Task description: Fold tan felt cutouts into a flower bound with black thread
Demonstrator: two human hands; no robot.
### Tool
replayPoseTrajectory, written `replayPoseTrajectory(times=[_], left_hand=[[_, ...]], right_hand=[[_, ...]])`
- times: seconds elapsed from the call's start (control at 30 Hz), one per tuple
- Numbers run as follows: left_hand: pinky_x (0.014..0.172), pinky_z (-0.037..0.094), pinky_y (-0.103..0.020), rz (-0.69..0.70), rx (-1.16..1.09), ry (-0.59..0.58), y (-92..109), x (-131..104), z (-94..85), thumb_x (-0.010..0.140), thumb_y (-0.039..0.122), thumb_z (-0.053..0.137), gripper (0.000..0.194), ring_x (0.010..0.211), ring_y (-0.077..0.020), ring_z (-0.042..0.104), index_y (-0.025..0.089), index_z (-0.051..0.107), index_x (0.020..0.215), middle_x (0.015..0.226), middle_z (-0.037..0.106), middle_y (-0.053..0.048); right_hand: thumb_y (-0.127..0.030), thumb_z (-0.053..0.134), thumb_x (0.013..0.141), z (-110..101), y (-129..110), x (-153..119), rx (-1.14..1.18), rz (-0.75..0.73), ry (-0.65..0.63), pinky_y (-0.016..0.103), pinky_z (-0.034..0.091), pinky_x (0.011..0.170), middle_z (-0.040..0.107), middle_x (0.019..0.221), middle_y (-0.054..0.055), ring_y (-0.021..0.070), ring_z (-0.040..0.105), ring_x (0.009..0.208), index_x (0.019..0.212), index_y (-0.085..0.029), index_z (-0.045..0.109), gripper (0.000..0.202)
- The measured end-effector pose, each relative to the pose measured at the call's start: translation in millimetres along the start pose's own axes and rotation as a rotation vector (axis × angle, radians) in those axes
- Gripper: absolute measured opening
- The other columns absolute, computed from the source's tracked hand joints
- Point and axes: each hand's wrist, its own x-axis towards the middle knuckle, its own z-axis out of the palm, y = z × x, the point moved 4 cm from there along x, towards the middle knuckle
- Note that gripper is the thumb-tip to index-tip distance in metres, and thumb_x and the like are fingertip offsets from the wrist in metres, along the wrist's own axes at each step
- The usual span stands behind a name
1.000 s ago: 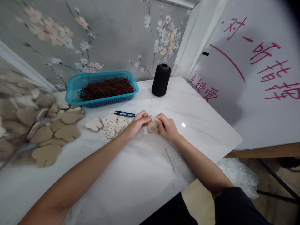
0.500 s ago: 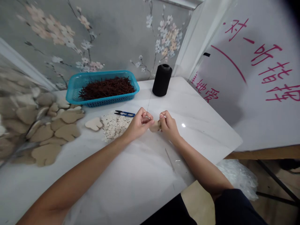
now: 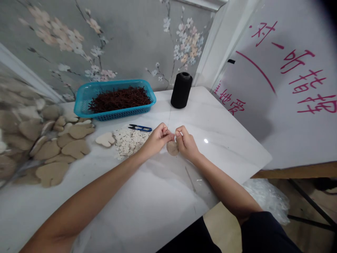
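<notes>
My left hand (image 3: 159, 137) and my right hand (image 3: 186, 142) are close together over the white table, fingers pinched. A small rounded beige piece (image 3: 172, 148) hangs between and just below their fingertips. Thin thread runs from the black cone of thread (image 3: 181, 90) down towards my left fingers. What each fingertip grips is too small to make out. Blue thread snips (image 3: 140, 128) lie left of my left hand, at the edge of a heap of small pale scraps (image 3: 127, 142).
A blue basket (image 3: 116, 115) of dark brown strips stands at the back. Many beige and white shaped pieces (image 3: 76, 149) are piled on the left, with a single white one (image 3: 105, 139) beside the scraps. A whiteboard (image 3: 252, 140) with red writing borders the table's right side.
My hands have drawn slightly closer together. The beige piece has turned and now shows a rounder face, hanging a little lower between the fingers.
</notes>
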Motion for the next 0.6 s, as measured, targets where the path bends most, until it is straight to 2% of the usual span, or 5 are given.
replayPoseTrajectory(times=[0.1, 0.23, 0.4, 0.5, 0.6], left_hand=[[0.064, 0.038, -0.019, 0.022, 0.124, 0.022, 6.9, -4.5, 1.7, 0.075, 0.032, 0.059, 0.037, 0.068, -0.0069, 0.051, 0.018, 0.024, 0.073, 0.067, 0.051, 0.005], [0.062, 0.033, -0.022, 0.144, 0.600, 0.104, 20.1, -16.6, 7.0, 0.083, 0.034, 0.049, 0.025, 0.065, -0.0081, 0.048, 0.018, 0.032, 0.075, 0.073, 0.054, 0.002], [0.076, 0.033, -0.030, 0.523, 1.125, 0.043, 26.8, -30.2, 24.9, 0.087, 0.025, 0.040, 0.016, 0.079, -0.0149, 0.051, 0.016, 0.048, 0.076, 0.079, 0.059, -0.005], [0.083, 0.033, -0.032, 0.711, 1.235, 0.004, 24.8, -36.0, 30.8, 0.087, 0.022, 0.041, 0.015, 0.094, -0.0185, 0.052, 0.016, 0.055, 0.085, 0.094, 0.061, -0.008], [0.085, 0.033, -0.034, 0.811, 1.288, 0.023, 23.2, -39.5, 31.6, 0.085, 0.024, 0.045, 0.015, 0.098, -0.0201, 0.050, 0.017, 0.059, 0.089, 0.097, 0.061, -0.008]], right_hand=[[-0.041, 0.027, 0.096, 3.9, 1.8, 0.5, -0.054, 0.054, 0.009, 0.024, 0.026, 0.048, 0.043, 0.052, -0.005, 0.0145, 0.041, 0.042, 0.088, -0.022, 0.036, 0.022], [-0.039, 0.027, 0.095, 6.1, 6.2, 3.0, -0.085, 0.115, 0.024, 0.024, 0.027, 0.048, 0.044, 0.052, -0.004, 0.0153, 0.043, 0.043, 0.086, -0.022, 0.035, 0.021], [-0.037, 0.030, 0.095, 3.6, 11.0, 6.4, -0.067, 0.183, 0.072, 0.024, 0.027, 0.046, 0.042, 0.048, -0.006, 0.0149, 0.043, 0.042, 0.083, -0.022, 0.035, 0.020], [-0.038, 0.031, 0.095, -2.5, 13.6, 7.5, -0.012, 0.216, 0.162, 0.024, 0.028, 0.044, 0.040, 0.046, -0.006, 0.0141, 0.041, 0.040, 0.082, -0.022, 0.034, 0.021], [-0.037, 0.032, 0.095, -10.1, 15.8, 8.0, 0.061, 0.238, 0.261, 0.024, 0.031, 0.045, 0.038, 0.045, -0.007, 0.0134, 0.042, 0.040, 0.082, -0.022, 0.034, 0.020]])
